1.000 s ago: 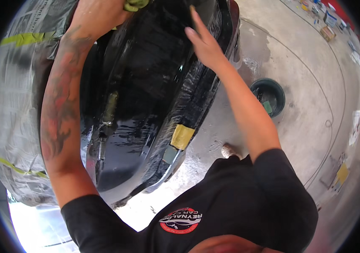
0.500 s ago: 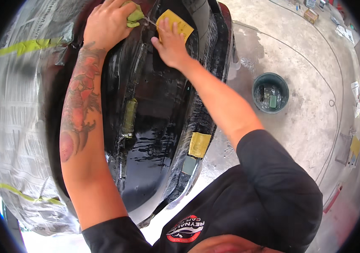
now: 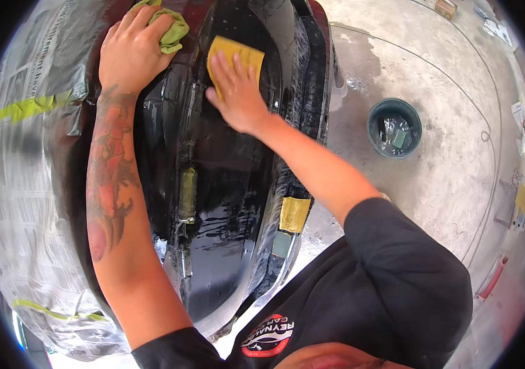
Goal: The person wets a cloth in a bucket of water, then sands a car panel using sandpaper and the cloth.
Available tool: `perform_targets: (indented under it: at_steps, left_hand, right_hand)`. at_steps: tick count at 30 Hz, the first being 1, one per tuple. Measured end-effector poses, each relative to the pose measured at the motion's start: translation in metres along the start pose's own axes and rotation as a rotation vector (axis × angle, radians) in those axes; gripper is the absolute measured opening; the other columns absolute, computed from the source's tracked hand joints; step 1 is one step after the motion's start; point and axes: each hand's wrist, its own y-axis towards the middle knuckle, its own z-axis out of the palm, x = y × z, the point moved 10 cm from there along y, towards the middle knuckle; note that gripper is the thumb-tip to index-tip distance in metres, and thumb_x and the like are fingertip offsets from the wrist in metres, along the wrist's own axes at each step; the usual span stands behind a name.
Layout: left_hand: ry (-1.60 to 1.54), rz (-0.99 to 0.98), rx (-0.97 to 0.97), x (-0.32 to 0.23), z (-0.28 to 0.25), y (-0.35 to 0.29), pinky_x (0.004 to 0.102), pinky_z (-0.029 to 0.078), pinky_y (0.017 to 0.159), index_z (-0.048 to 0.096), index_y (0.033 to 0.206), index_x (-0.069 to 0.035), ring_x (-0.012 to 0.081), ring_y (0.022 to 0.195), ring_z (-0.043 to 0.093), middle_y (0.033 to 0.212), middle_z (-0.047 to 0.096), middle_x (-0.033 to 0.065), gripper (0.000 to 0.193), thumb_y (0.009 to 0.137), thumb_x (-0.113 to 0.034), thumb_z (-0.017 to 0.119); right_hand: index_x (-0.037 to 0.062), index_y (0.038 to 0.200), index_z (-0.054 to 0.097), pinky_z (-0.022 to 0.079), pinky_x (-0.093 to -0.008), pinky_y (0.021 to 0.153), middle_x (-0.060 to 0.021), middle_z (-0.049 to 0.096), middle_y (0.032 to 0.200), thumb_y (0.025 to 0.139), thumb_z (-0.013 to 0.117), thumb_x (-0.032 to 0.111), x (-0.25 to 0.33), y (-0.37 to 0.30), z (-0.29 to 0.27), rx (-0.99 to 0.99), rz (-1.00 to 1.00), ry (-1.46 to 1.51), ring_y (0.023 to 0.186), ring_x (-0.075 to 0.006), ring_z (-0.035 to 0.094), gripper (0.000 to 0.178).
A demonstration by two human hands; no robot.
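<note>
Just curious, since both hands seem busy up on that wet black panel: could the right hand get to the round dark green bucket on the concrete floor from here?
Probably yes. Only bare concrete floor lies between the right hand and the round dark green bucket, though the hand is pressed on a yellow sanding sheet.

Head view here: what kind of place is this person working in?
Probably an auto body or paint shop. A wet black car panel is masked with newspaper and tape, the right hand presses a yellow sanding sheet on it, and a water bucket stands on concrete.

Small flat packages on floor
</note>
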Motion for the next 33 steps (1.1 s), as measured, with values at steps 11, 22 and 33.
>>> perform_targets:
  at_steps: [11, 22, 33]
  left_hand:
    - [-0.069, 0.025, -0.094, -0.023, -0.017, 0.026, 0.0441, 0.051, 0.091, 0.072, 0.089, -0.01, 0.0313, 0.117, 0.063, 0.113, 0.069, 0.0112, 0.026, 0.066, -0.02, 0.079]
    - [-0.054, 0.049, 0.037, -0.008, 0.0, 0.011, 0.0411, 0.054, 0.093, 0.072, 0.108, -0.016, 0.0265, 0.117, 0.065, 0.124, 0.068, 0.0009, 0.036, 0.075, -0.023, 0.082]
    - [-0.015, 0.041, 0.026, -0.003, 0.004, 0.015, 0.0403, 0.054, 0.093, 0.073, 0.108, -0.016, 0.0259, 0.116, 0.065, 0.125, 0.068, -0.0007, 0.031, 0.08, -0.027, 0.081]
  right_hand:
    - [0.0061, 0.16, 0.034, 0.022, -0.0651, 0.12, -0.0157, 0.029, 0.167, 0.104, 0.05, 0.047, -0.014, 0.015, -0.027, -0.108, -0.006, -0.052, 0.152, -0.0459, 0.025, 0.071]
    - [0.0035, 0.159, 0.033, 0.021, -0.0642, 0.122, -0.0174, 0.027, 0.168, 0.105, 0.048, 0.045, 0.004, -0.003, -0.021, -0.003, 0.129, 0.019, 0.154, -0.0449, 0.022, 0.07]
    - [0.0055, 0.159, 0.031, 0.021, -0.0633, 0.121, -0.0166, 0.027, 0.168, 0.107, 0.042, 0.05, -0.029, -0.004, -0.028, -0.01, 0.113, 0.148, 0.154, -0.0442, 0.022, 0.069]
